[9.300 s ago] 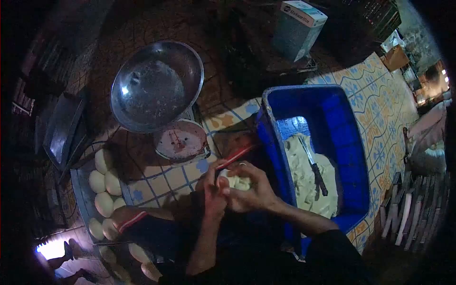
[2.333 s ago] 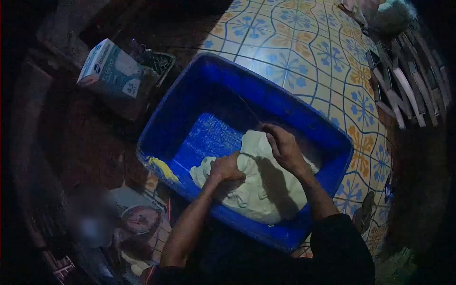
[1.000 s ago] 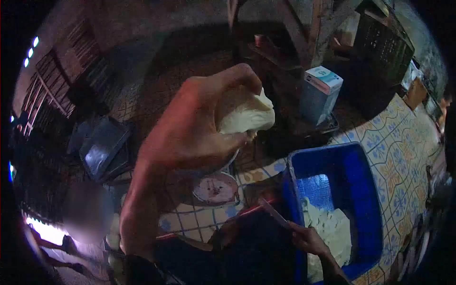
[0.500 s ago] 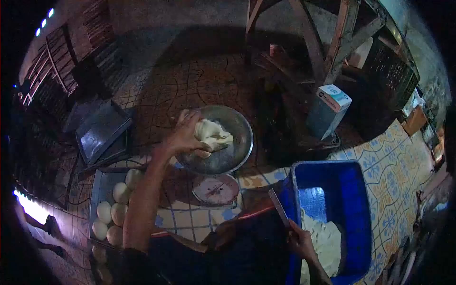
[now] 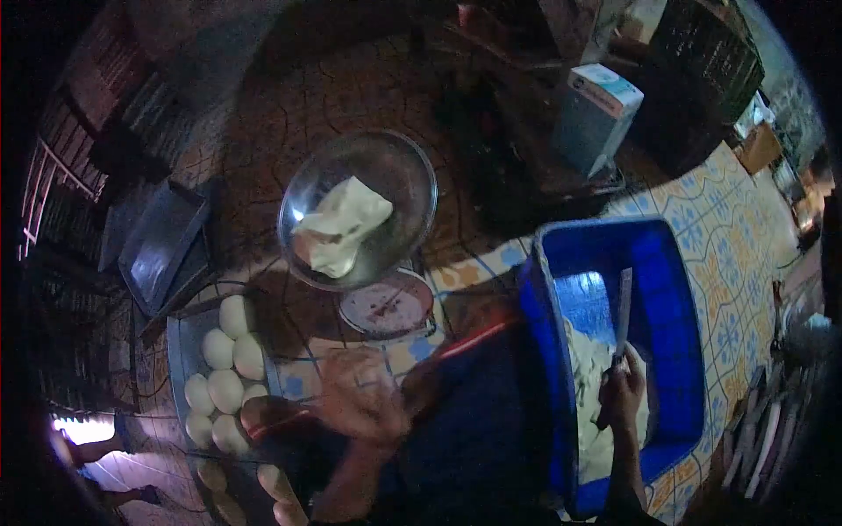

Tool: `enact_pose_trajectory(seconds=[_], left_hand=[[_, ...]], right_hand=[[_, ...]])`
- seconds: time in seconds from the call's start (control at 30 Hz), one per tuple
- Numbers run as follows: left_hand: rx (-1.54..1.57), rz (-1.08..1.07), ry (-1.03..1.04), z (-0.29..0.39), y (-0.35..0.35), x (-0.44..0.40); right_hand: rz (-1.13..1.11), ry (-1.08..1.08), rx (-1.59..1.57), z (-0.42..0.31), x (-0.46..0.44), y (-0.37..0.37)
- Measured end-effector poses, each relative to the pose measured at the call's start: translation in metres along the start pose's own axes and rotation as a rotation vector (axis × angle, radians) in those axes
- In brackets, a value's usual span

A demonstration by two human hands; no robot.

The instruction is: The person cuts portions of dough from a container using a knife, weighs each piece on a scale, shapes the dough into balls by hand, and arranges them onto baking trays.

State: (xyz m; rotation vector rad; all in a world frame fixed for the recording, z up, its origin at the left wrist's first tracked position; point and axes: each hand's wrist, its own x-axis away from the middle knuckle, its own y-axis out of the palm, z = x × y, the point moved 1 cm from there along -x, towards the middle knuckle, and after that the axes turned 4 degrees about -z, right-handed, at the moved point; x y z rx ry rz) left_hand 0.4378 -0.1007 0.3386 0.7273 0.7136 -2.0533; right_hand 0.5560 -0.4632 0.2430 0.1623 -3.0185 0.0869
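Note:
My right hand (image 5: pixel 624 386) is closed around the handle of a knife (image 5: pixel 624 307), its long straight blade pointing up over the blue tub (image 5: pixel 688 351). Pale dough (image 5: pixel 596 438) fills the bottom of that tub, beneath the hand. My left hand (image 5: pixel 364 394) is smeared by motion in front of my body, so its fingers are unclear. Beyond it, a metal bowl (image 5: pixel 408 193) holds a lump of dough (image 5: pixel 346 223). The bowl rests at the far side of a round-faced scale (image 5: pixel 386 302).
A tray (image 5: pixel 178 351) with several dough balls (image 5: pixel 225 390) stands at the left. Stacked metal trays (image 5: pixel 162 245) lie behind it. A tall box-topped container (image 5: pixel 601 118) stands behind the tub. Sticks (image 5: pixel 763 430) are at far right; another person's feet (image 5: pixel 123 498) show at lower left.
My left hand has let go of the dough in the bowl and come back toward my body. My right hand has moved over the tub, and the knife now points upward. The view has shifted.

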Motion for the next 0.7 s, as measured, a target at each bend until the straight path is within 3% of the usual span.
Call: enact_pose_trajectory(seconds=[0.03,0.07,0.13,0.17,0.23,0.3,0.4,0.5,0.63,0.7], left_hand=[[-0.044,-0.309,-0.008,0.028,0.017,0.007],[0.09,-0.571,-0.018,0.04,0.051,0.021],[0.352,-0.88,0.178,0.057,0.118,0.054],[0.391,-1.084,0.16,0.07,0.149,0.066],[0.261,-1.263,0.215,0.095,0.212,0.101],[0.118,-1.363,0.354,0.099,0.261,0.143],[-0.196,-1.592,0.228,0.076,0.315,0.236],[-0.272,-1.769,0.106,0.084,0.302,0.235],[-0.012,-1.501,0.187,0.097,0.255,0.183],[0.088,-1.483,0.02,0.1,0.251,0.177]], right_hand=[[0.077,0.061,0.06,-0.004,0.0,-0.014],[0.09,-0.014,0.111,0.004,-0.002,-0.035],[0.193,0.06,0.115,0.01,-0.001,-0.066],[0.192,0.034,0.12,0.014,-0.002,-0.084],[0.191,-0.027,0.115,0.027,-0.003,-0.112],[0.233,-0.039,0.123,0.049,-0.002,-0.122],[0.319,-0.09,0.158,0.061,-0.005,-0.122],[0.29,0.047,0.101,0.044,0.001,-0.096],[0.048,0.055,0.079,0.052,-0.004,-0.088],[-0.062,0.187,0.084,0.049,-0.001,-0.084]])
